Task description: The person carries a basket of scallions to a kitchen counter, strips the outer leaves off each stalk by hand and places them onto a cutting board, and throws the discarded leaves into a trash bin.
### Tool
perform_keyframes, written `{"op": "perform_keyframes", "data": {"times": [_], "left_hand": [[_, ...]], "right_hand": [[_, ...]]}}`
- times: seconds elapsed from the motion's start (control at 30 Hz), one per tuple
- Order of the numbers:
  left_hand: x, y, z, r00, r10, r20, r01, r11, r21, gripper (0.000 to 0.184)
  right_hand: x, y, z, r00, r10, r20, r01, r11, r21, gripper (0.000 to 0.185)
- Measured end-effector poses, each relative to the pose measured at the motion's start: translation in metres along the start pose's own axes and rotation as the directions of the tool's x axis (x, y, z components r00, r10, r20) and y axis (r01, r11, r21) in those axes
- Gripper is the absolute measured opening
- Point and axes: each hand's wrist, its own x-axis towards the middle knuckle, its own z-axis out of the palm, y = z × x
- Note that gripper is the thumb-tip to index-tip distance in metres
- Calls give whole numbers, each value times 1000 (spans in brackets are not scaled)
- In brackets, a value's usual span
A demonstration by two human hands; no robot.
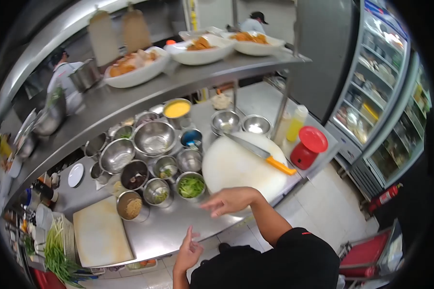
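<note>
My right hand (232, 200) hovers near the front edge of the steel counter, fingers stretched out and holding nothing. Just beyond it lies a round white cutting board (241, 168), with a yellow-handled knife (263, 155) across it. My left hand (190, 250) is lower and nearer my body, in front of the counter edge, its fingers apart and empty. Closest to my right hand is a metal container of chopped greens (190, 186). Beside that stand a small container with some greens (156, 191) and one with a brown crumbly food (130, 206).
A rectangular cutting board (102, 231) lies left, by green onions (62, 250). Several metal bowls (154, 137) crowd the counter's middle. A red scale-like device (308, 148) and yellow squeeze bottle (297, 123) stand right. White dishes (202, 50) of food sit on the overhead shelf (197, 77).
</note>
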Motion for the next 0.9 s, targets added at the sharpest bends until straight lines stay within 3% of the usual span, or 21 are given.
{"op": "perform_keyframes", "data": {"times": [0.03,0.07,0.1,0.17,0.2,0.27,0.33,0.37,0.47,0.5,0.53,0.57,0.63,0.77,0.83,0.87,0.9], "left_hand": [[-5,5,1,998,-64,6,64,998,17,71],[-5,4,0,994,-114,-6,114,993,31,72],[-10,-18,-6,999,-54,5,53,995,80,70],[1,-37,-16,1000,9,-21,-6,994,113,64],[-5,-38,-15,999,-22,-40,25,997,79,61],[4,-49,-25,986,74,-147,-75,997,4,57],[-3,-33,-35,991,96,95,-96,995,-7,85],[-5,-18,-35,992,90,90,-98,991,92,96],[-9,-15,-39,990,123,67,-125,992,22,94],[-12,-14,-42,993,87,76,-81,994,-74,71],[-16,-18,-42,996,84,27,-81,993,-86,71],[-16,-21,-44,996,88,30,-88,996,-15,77],[-21,-26,-51,995,94,17,-94,994,57,83],[-30,-31,-59,971,211,-109,-174,945,279,83],[-39,-28,-61,949,265,-169,-226,949,218,85],[-45,-29,-61,960,210,-188,-193,976,104,82],[-46,-37,-61,971,164,-173,-166,986,4,80]], "right_hand": [[3,-3,-9,983,104,153,-98,994,-47,46],[5,1,-12,994,40,104,-38,999,-18,46],[9,8,-15,997,-42,58,42,999,-1,47],[11,-9,-21,994,-28,-110,45,987,155,52],[12,-19,-22,995,-66,-76,74,991,114,52],[16,-34,-25,939,-240,-247,330,836,439,61],[19,-34,-19,959,-239,-151,282,822,494,66],[23,-33,-13,970,-221,-102,241,806,540,71],[34,-26,9,981,-191,-44,186,834,519,67],[35,-27,15,992,-125,0,117,930,348,64],[37,-29,20,998,-59,21,55,986,157,61],[40,-34,27,996,-74,59,64,987,150,61],[46,-40,38,970,125,208,-136,990,36,54],[59,-31,58,955,195,222,-211,976,52,45],[69,-30,67,942,207,265,-226,973,43,44],[75,-30,72,934,220,281,-242,969,43,44],[81,-26,74,935,107,337,-114,993,0,45]]}}
